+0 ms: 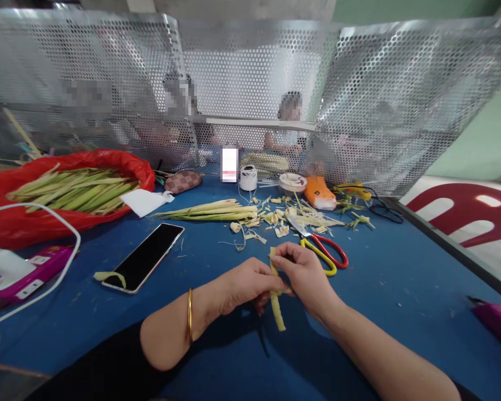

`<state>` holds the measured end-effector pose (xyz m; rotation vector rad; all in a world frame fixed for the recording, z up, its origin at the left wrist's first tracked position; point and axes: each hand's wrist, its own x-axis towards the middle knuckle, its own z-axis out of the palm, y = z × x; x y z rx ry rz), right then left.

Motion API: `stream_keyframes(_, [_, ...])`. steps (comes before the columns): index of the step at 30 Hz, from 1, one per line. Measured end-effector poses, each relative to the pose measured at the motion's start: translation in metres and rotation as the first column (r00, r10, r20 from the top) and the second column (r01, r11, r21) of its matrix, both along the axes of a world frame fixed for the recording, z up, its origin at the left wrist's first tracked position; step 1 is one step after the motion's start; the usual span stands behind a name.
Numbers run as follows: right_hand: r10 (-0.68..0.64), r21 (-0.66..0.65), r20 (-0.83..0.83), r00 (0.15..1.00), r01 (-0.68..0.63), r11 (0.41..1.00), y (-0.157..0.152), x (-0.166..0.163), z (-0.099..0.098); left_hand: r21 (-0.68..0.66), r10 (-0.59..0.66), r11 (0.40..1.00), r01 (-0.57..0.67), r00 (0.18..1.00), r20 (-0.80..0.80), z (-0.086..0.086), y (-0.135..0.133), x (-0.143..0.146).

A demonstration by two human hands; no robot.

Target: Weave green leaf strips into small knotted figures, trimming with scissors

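My left hand (244, 284) and my right hand (303, 275) meet over the blue table (379, 289), both pinching a narrow yellow-green leaf strip (276, 309). The strip stands upright between my fingers and its lower end hangs down toward me. A gold bangle sits on my left wrist. Scissors with red and yellow handles (323, 250) lie just beyond my right hand.
A black phone (144, 263) lies left of my hands. A red bag of green leaf strips (70, 189) fills the far left. Cut strips and scraps (234, 214), a thread spool (247, 178) and an orange tool (319, 193) lie ahead. Behind the perforated metal screen (359, 100), people sit.
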<state>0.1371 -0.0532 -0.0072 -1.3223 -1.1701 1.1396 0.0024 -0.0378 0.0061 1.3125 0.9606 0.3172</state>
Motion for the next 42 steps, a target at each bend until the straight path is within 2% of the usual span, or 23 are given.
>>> stream_keyframes(4, [-0.012, 0.073, 0.053, 0.999, 0.008, 0.997, 0.002, 0.001, -0.003, -0.01, 0.008, 1.0, -0.008, 0.999, 0.031, 0.0, 0.0, 0.0])
stream_keyframes(6, [-0.012, 0.047, 0.034, 0.999, 0.01, 0.999, 0.006, 0.005, -0.002, -0.034, 0.031, 0.999, -0.028, 0.996, 0.083, 0.003, 0.001, 0.0])
stream_keyframes(11, [-0.129, -0.067, -0.266, 0.955, 0.115, 0.991, 0.015, 0.019, 0.007, -0.064, 0.15, 0.988, -0.141, 0.972, 0.18, 0.008, 0.007, -0.004])
stream_keyframes(14, [-0.055, -0.127, -0.363, 0.93, 0.01, 0.992, 0.014, 0.021, 0.009, -0.09, 0.24, 0.97, -0.226, 0.949, 0.205, 0.006, 0.012, -0.007])
stream_keyframes(16, [0.026, -0.13, -0.341, 0.94, -0.075, 0.989, 0.01, 0.017, 0.009, -0.092, 0.252, 0.967, -0.238, 0.946, 0.206, 0.003, 0.014, -0.007])
stream_keyframes(18, [0.049, -0.07, -0.292, 0.955, -0.072, 0.995, 0.006, 0.013, 0.006, -0.082, 0.24, 0.97, -0.228, 0.954, 0.181, -0.001, 0.014, -0.007])
stream_keyframes(21, [-0.009, 0.027, -0.226, 0.974, 0.015, 1.0, 0.005, 0.008, 0.001, -0.042, 0.229, 0.974, -0.225, 0.957, 0.177, -0.005, 0.011, -0.004])
stream_keyframes(23, [-0.05, 0.021, -0.203, 0.978, 0.056, 0.998, 0.006, 0.007, -0.002, -0.011, 0.215, 0.976, -0.217, 0.952, 0.216, -0.007, 0.01, -0.002])
stream_keyframes(25, [-0.056, 0.015, -0.163, 0.985, 0.059, 0.998, 0.007, 0.007, -0.004, 0.002, 0.202, 0.978, -0.207, 0.953, 0.228, -0.006, 0.007, -0.001])
stream_keyframes(31, [-0.049, 0.17, 0.123, 0.991, 0.028, 0.985, 0.008, 0.009, -0.003, -0.111, 0.177, 0.981, -0.162, 0.974, 0.14, 0.003, 0.002, 0.0])
stream_keyframes(35, [-0.106, 0.203, 0.179, 0.978, 0.069, 0.977, 0.007, 0.009, -0.006, -0.092, 0.229, 0.973, -0.213, 0.945, 0.234, 0.001, 0.003, 0.001])
stream_keyframes(39, [-0.128, 0.233, 0.209, 0.97, 0.077, 0.969, 0.008, 0.008, -0.008, -0.268, 0.256, 0.947, -0.178, 0.922, 0.292, -0.004, 0.007, -0.002])
stream_keyframes(42, [-0.064, 0.185, 0.143, 0.988, 0.036, 0.982, 0.007, 0.006, -0.007, -0.384, 0.246, 0.917, -0.111, 0.914, 0.322, -0.007, 0.009, -0.002])
